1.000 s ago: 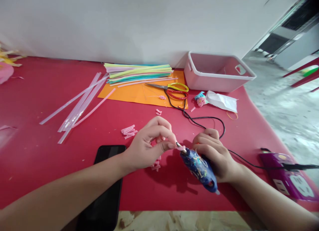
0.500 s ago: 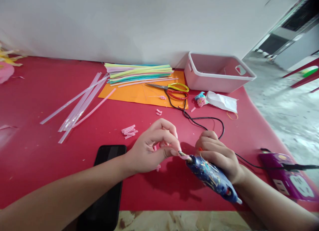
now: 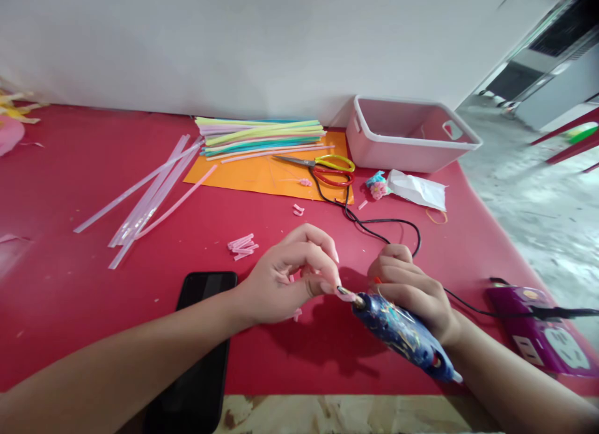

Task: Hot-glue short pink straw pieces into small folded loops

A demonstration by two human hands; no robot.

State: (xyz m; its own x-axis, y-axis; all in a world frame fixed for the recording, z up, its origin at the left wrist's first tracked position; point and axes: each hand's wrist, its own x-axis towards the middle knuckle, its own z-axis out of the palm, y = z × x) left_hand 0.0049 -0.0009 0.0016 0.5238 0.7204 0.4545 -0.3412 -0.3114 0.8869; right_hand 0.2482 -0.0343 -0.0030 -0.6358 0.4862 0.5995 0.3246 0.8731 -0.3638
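Note:
My right hand (image 3: 412, 290) grips a blue glue gun (image 3: 402, 337), its nozzle pointing left. My left hand (image 3: 290, 278) pinches a small pink straw piece (image 3: 340, 293) between thumb and forefinger, right at the nozzle tip. More cut pink straw pieces (image 3: 242, 245) lie on the red table (image 3: 70, 278) just left of my left hand. The gun's black cord (image 3: 388, 225) runs from behind my right hand toward the scissors.
A black phone (image 3: 199, 353) lies under my left forearm. Long straws (image 3: 259, 135), orange paper (image 3: 262, 172) and scissors (image 3: 327, 167) sit at the back, clear straws (image 3: 150, 194) to the left. A pink bin (image 3: 407, 135) stands back right; a purple power strip (image 3: 538, 331) lies at right.
The glue gun has tilted lower, its rear end swinging right and down. Both hands have drifted slightly down and right, with the straw piece kept at the nozzle.

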